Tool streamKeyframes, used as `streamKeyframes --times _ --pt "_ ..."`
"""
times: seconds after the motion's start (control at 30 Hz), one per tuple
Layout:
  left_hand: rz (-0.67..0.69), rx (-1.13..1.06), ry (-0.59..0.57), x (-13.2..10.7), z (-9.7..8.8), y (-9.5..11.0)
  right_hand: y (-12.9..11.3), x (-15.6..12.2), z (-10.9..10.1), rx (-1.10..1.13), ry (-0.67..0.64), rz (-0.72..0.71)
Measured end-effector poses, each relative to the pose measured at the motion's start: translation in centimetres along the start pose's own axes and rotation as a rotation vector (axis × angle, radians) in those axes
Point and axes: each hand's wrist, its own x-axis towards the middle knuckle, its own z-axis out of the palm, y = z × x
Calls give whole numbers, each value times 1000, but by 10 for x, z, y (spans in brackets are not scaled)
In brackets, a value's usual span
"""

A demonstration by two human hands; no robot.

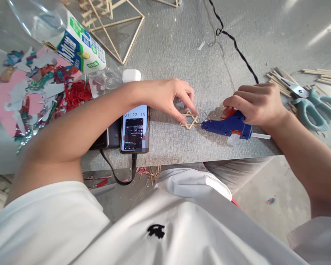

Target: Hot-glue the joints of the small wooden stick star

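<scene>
The left hand (179,96) is pinching a small stick frame (193,122) on the silvery textured table (165,143); beside it, the right hand (256,103) is gripping a blue glue gun (223,127). Past the table's edge, below both hands, grey floor (264,213) is showing.

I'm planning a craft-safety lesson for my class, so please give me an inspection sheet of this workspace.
Surface: grey textured table.
Job's things: small pale-wood stick frame; blue plastic glue gun, nozzle at the frame.
Clutter: pink sheet under colourful scraps, tangled red string, clear labelled plastic bottle, teal-handled scissors over wooden sticks.
Hands: left hand pinches the frame; right hand grips the glue gun.
Cables: black cord across the table; black cable at the lit rectangular phone, looping below the table edge.
Surroundings: small coloured scrap on grey floor.
</scene>
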Motion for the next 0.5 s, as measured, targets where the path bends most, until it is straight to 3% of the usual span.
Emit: streamKeyframes --times 0.3,0.5 --pt "-18 12 -7 0 0 1 0 -2 1 63 1 -10" --pt "-9 5 -1 -1 0 1 -4 0 3 39 -107 40"
